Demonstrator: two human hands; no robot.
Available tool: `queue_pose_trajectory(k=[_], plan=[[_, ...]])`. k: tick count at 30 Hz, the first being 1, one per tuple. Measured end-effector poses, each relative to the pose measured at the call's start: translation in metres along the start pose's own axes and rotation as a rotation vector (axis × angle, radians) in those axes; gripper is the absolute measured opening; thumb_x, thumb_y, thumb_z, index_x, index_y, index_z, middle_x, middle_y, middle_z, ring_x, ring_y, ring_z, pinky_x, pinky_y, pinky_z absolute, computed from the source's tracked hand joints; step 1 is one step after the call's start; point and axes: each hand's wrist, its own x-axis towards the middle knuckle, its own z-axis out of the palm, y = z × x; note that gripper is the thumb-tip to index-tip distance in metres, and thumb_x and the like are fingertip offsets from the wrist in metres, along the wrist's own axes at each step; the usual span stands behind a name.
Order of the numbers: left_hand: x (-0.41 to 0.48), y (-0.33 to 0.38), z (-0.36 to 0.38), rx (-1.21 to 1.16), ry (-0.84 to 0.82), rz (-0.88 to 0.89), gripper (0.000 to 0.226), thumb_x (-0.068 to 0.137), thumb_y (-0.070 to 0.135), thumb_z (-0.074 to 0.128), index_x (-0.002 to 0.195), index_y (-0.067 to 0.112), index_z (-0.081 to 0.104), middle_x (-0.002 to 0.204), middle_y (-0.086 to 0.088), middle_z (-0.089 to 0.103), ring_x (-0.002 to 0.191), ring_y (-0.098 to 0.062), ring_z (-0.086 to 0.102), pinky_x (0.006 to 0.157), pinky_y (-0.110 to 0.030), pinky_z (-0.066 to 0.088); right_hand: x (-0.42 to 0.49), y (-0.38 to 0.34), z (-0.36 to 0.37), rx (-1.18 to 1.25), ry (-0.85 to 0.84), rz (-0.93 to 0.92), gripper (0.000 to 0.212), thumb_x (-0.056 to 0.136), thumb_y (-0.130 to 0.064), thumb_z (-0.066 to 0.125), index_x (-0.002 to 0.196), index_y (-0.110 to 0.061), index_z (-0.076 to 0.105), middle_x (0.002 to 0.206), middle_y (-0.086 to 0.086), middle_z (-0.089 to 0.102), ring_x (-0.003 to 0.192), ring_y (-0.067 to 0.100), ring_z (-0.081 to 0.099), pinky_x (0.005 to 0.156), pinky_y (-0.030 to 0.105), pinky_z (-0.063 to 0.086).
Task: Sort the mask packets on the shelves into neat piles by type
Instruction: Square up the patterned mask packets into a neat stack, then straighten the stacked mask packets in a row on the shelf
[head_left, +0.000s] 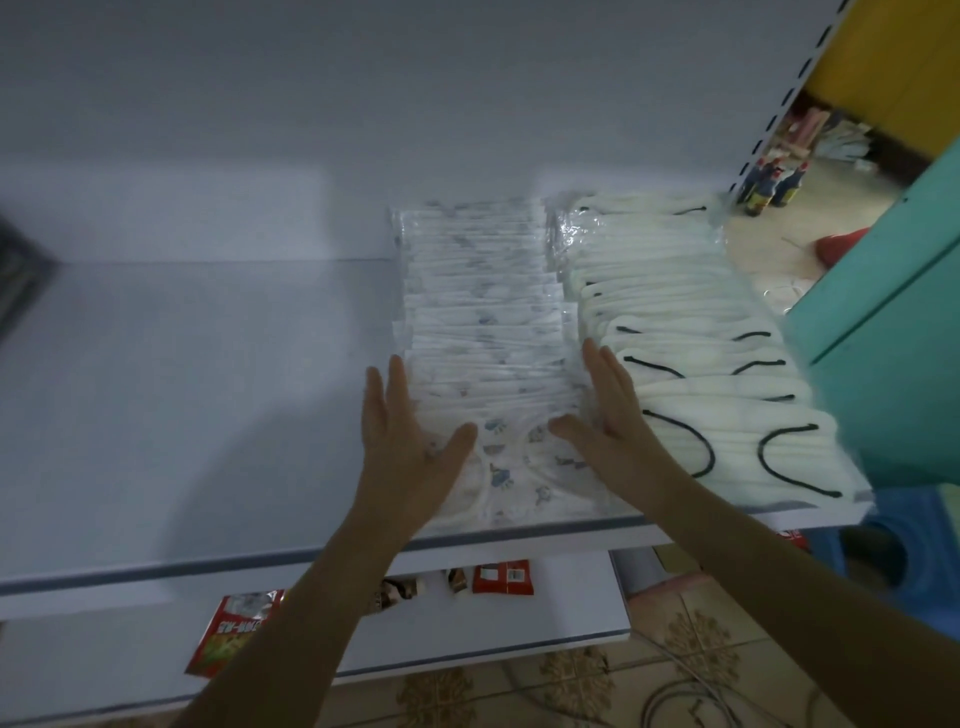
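On white metal shelf (182, 415): row of blue-printed white mask pkts in clear plastic (488, 332) w/ left hand (410, 441) & right hand (608, 421) flat-fingered, pressing its sides square. Cream black-looped mask pkts row (691, 332) just beside, right. Sorting looks nearly done; only tidying left.

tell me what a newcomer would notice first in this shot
Two flat hands, the left hand and the right hand, bracket the near end of a row of blue-printed mask packets on the white shelf. Beside it on the right runs a second row, cream mask packets with black ear loops. Red snack packets lie on the shelf below.
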Motion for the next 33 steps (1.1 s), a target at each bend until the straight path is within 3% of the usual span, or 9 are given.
queue_pose_trajectory(k=[6,10,15,19,22,24,26,29,33], plan=[[0.005,-0.002,-0.003,-0.011,0.003,-0.037,0.09,0.087,0.032,0.06,0.149,0.023,-0.005,0.157,0.002,-0.008,0.145,-0.014,-0.002,0.115,-0.036,0.007,0.003,0.001,-0.004,-0.077,-0.018,0.003,0.079,0.091,-0.022,0.053,0.149,-0.022,-0.001,0.157,-0.007,-0.005,0.144,0.01,-0.005,0.118,0.033,0.003],[0.016,-0.003,-0.008,-0.038,-0.059,-0.045,0.088,0.086,0.034,0.062,0.149,0.02,0.002,0.157,-0.002,0.007,0.144,-0.019,0.011,0.117,-0.04,0.015,0.006,-0.003,-0.001,-0.184,-0.058,-0.002,0.074,0.094,-0.023,0.048,0.15,-0.022,0.0,0.157,-0.006,-0.006,0.144,0.009,-0.008,0.117,0.032,-0.006],[0.01,-0.005,-0.034,0.015,0.005,-0.011,0.085,0.089,0.036,0.058,0.149,0.02,0.001,0.158,0.001,0.0,0.145,-0.014,0.003,0.116,-0.034,0.009,0.002,-0.008,-0.005,-0.374,0.048,-0.142,0.077,0.087,-0.041,0.042,0.148,-0.022,0.0,0.156,-0.004,-0.01,0.143,0.009,-0.012,0.114,0.033,-0.011],[0.002,-0.017,-0.071,0.094,0.045,0.066,0.081,0.09,0.035,0.055,0.149,0.017,0.003,0.157,0.0,0.005,0.144,-0.013,0.007,0.114,-0.027,0.009,0.001,-0.037,0.01,-0.5,-0.001,-0.321,0.074,0.077,-0.044,0.036,0.138,-0.032,-0.004,0.147,-0.014,-0.008,0.14,0.005,-0.011,0.111,0.029,-0.013],[-0.018,-0.036,-0.114,0.223,0.079,0.181,0.077,0.092,0.033,0.053,0.149,0.014,0.005,0.157,-0.002,0.008,0.143,-0.011,0.007,0.108,-0.014,0.003,0.001,-0.074,0.047,-0.531,-0.075,-0.412,0.072,0.082,-0.051,0.036,0.139,-0.034,-0.004,0.152,-0.012,-0.008,0.144,0.01,-0.01,0.11,0.027,-0.015],[-0.036,-0.056,-0.151,0.314,0.11,0.248,0.074,0.093,0.042,0.048,0.148,0.011,0.008,0.155,-0.002,0.011,0.138,-0.005,0.007,0.102,-0.004,-0.004,-0.002,-0.104,0.083,-0.544,-0.156,-0.443,0.071,0.092,-0.045,0.043,0.145,-0.032,-0.002,0.156,-0.007,-0.008,0.144,0.011,-0.01,0.109,0.026,-0.015],[-0.056,-0.077,-0.192,0.389,0.149,0.264,0.079,0.086,0.052,0.039,0.147,0.01,0.013,0.153,-0.001,0.015,0.134,-0.004,0.009,0.1,0.001,-0.005,-0.008,-0.137,0.123,-0.557,-0.229,-0.483,0.069,0.095,-0.039,0.045,0.147,-0.031,0.0,0.157,-0.005,-0.009,0.144,0.011,-0.01,0.111,0.027,-0.014],[-0.083,-0.103,-0.253,0.439,0.192,0.232,0.076,0.082,0.047,0.035,0.146,0.01,0.018,0.154,-0.006,0.018,0.132,-0.003,0.01,0.097,0.005,-0.006,-0.018,-0.187,0.181,-0.505,-0.282,-0.539,0.066,0.096,-0.036,0.044,0.148,-0.031,0.004,0.157,-0.003,-0.005,0.144,0.011,-0.006,0.113,0.028,-0.01],[-0.111,-0.139,-0.337,0.529,0.226,0.236,0.08,0.081,0.055,0.034,0.144,0.008,0.025,0.151,-0.008,0.024,0.14,-0.016,0.018,0.105,-0.009,0.003,-0.032,-0.249,0.261,-0.337,-0.34,-0.489,0.061,0.098,-0.033,0.041,0.149,-0.028,0.008,0.158,0.0,-0.001,0.144,0.013,-0.002,0.114,0.027,0.0]])
